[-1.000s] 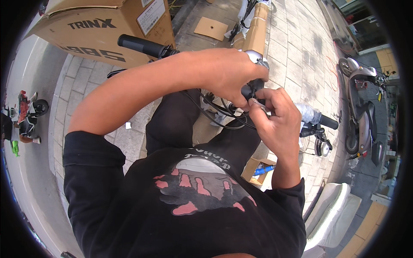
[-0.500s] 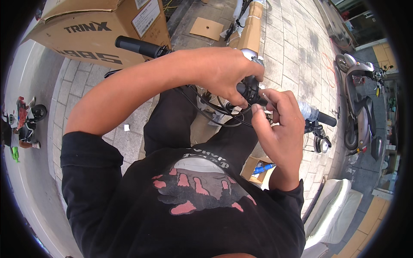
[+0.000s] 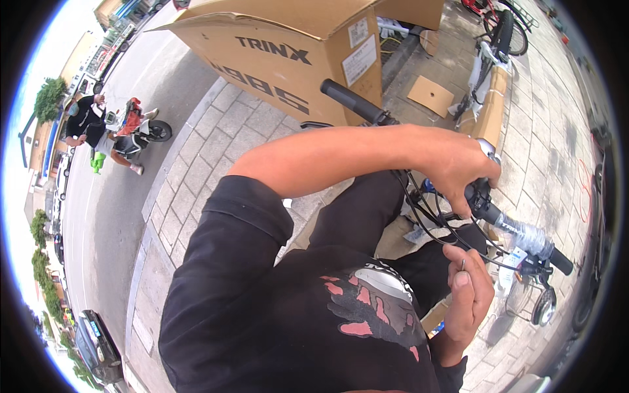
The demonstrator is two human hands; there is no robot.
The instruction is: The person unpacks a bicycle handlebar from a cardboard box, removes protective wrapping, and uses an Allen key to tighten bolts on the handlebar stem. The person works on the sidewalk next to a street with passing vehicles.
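Observation:
A bicycle handlebar (image 3: 485,208) slants across in front of my knees, with a black grip (image 3: 354,103) on its left end and another black grip (image 3: 561,261) at its right. Clear plastic film (image 3: 534,239) is wrapped around the bar near that right grip. My left hand (image 3: 462,167) is closed around the middle of the bar at the stem, thumb underneath. Lower down and apart from the bar, my right hand (image 3: 470,293) pinches a thin metal piece (image 3: 463,264), mostly hidden by the fingers. Black cables (image 3: 429,213) loop below the bar.
A large open cardboard box (image 3: 275,75) stands beyond the left grip. Past it lie a flat cardboard sheet (image 3: 430,96) and a cardboard-wrapped bicycle part (image 3: 488,121). On the road at left, a person (image 3: 85,124) sits on a motorbike (image 3: 134,134); a dark car (image 3: 98,347) is nearer.
My view has swung left, showing more road. My right hand has drawn back from the stem toward my body, still pinching the thin metal piece. My left hand stays on the bar.

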